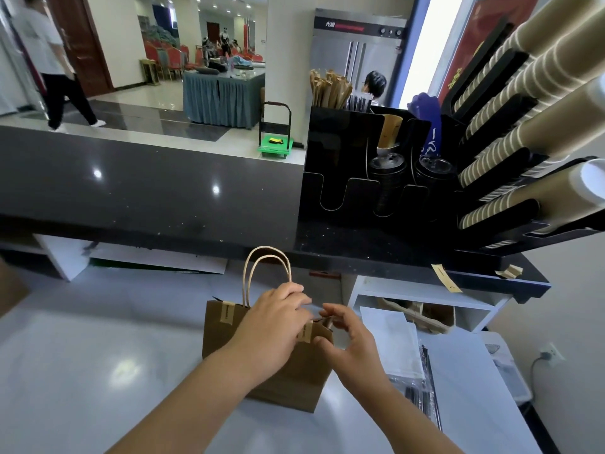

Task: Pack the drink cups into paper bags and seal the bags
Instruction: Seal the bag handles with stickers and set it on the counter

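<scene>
Left hand [275,326] is laid flat-fingered across paper bag [222,342] top, nothing clasped | top-right corner is pinched by right hand [347,342], thumb and fingers curled | paper bag is stood upright on white counter [98,322] | 2 handles [266,273] are raised | 1 sticker [227,312] is seen at rim left

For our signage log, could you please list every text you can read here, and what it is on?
None reads clearly.
Steel cabinet: white logo, red strip, blurred.
Blue pouch: white brush characters, illegible.
Stickers on paper bag: print too small.
Tan tag on counter edge: too small.
</scene>
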Demonstrator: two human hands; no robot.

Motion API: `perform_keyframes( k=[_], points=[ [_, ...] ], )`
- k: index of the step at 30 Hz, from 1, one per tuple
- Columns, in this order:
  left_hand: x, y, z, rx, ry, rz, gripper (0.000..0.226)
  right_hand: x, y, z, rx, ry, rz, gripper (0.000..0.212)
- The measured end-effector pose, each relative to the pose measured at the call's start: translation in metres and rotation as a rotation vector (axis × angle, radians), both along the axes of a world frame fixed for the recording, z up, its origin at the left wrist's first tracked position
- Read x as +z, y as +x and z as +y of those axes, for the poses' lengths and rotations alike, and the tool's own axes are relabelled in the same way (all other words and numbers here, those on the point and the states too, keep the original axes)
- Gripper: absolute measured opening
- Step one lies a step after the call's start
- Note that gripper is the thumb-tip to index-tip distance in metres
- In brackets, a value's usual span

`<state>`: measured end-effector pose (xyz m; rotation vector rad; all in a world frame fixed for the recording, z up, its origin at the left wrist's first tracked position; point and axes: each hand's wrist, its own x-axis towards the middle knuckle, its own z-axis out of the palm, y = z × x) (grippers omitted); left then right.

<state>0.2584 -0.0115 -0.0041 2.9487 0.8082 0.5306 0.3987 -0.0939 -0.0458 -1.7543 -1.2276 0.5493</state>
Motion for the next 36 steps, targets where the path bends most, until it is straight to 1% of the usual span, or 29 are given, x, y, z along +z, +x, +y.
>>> perform_keyframes(
  k=[2, 3, 4, 6, 8, 10, 11, 13, 15, 18, 22, 26, 30, 32, 36],
  points=[
    [0.005, -0.012, -0.005, -0.069, 0.021, -0.129, 0.051, 0.002, 0.0, 0.0, 0.01, -0.002, -0.029, 0.051],
    [0.006, -0.02, -0.004, -0.097, 0.057, -0.227, 0.048, 0.004, 0.0, 0.001, 0.019, 0.003, -0.056, 0.052],
    [0.006, -0.03, -0.002, -0.104, 0.102, -0.335, 0.04, 0.007, 0.001, 0.002, 0.029, 0.007, -0.09, 0.053],
    [0.006, -0.051, 0.004, -0.039, 0.153, -0.507, 0.02, 0.014, 0.001, 0.006, 0.053, 0.0, -0.192, 0.046],
    [0.005, -0.069, 0.013, 0.111, 0.097, -0.578, 0.012, 0.023, 0.003, 0.012, 0.086, -0.017, -0.34, 0.033],
    [0.002, -0.08, 0.022, 0.302, -0.085, -0.559, 0.023, 0.031, 0.004, 0.017, 0.123, -0.047, -0.461, 0.021],
    [-0.002, -0.083, 0.027, 0.366, -0.185, -0.532, 0.028, 0.034, 0.005, 0.019, 0.13, -0.064, -0.5, 0.018],
    [-0.011, -0.088, 0.037, 0.402, -0.339, -0.46, 0.033, 0.037, 0.005, 0.022, 0.131, -0.089, -0.535, 0.017],
    [-0.018, -0.091, 0.044, 0.369, -0.422, -0.378, 0.031, 0.038, 0.003, 0.025, 0.129, -0.119, -0.554, 0.017],
    [-0.022, -0.093, 0.05, 0.342, -0.44, -0.296, 0.021, 0.037, -0.002, 0.03, 0.102, -0.174, -0.574, 0.016],
    [-0.02, -0.096, 0.062, 0.311, -0.501, -0.227, 0.019, 0.037, -0.004, 0.035, 0.061, -0.247, -0.541, 0.013],
    [-0.019, -0.097, 0.074, 0.278, -0.553, -0.175, 0.023, 0.038, -0.008, 0.038, 0.031, -0.308, -0.413, 0.007],
    [-0.025, -0.096, 0.079, 0.283, -0.581, -0.202, 0.039, 0.038, -0.011, 0.038, 0.007, -0.333, -0.389, 0.007],
    [-0.029, -0.096, 0.08, 0.298, -0.577, -0.209, 0.041, 0.038, -0.012, 0.036, 0.0, -0.341, -0.372, 0.009],
    [-0.032, -0.096, 0.082, 0.332, -0.56, -0.199, 0.039, 0.037, -0.015, 0.036, -0.028, -0.351, -0.376, 0.007]
  ],
)
